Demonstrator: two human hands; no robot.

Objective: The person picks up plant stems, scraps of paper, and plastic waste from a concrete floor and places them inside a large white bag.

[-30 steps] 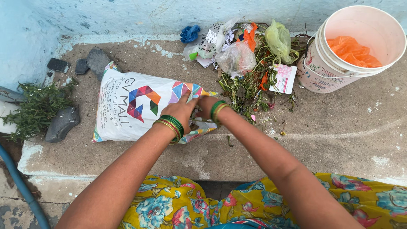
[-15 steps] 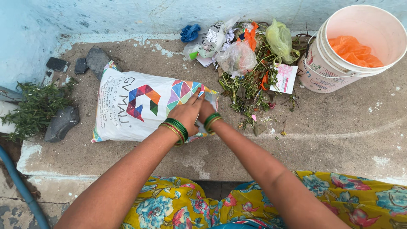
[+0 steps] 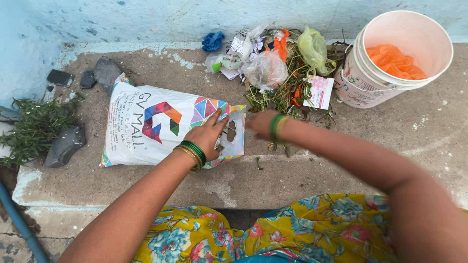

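Observation:
A white plastic shopping bag (image 3: 141, 127) with a coloured geometric print lies flat on the concrete ledge, its handle end to the right. My left hand (image 3: 208, 132) rests on that end, fingers pinching the upper layer by the cut-out handle. My right hand (image 3: 261, 123), blurred, hovers just right of the bag's mouth, at the edge of a litter pile (image 3: 280, 73) of plant stalks, crumpled plastic bags and paper scraps. Whether it holds anything I cannot make out. Green bangles ring both wrists.
A white bucket (image 3: 360, 80) with orange plastic inside stands at the back right. Dark stones (image 3: 66, 143) and a green plant clump (image 3: 31, 129) lie at the left. A pale blue wall runs behind the ledge. A blue hose (image 3: 19, 221) runs at lower left.
My right hand has come out from the bag's mouth and moved right toward the litter pile. My left hand has stayed on the bag's handle end.

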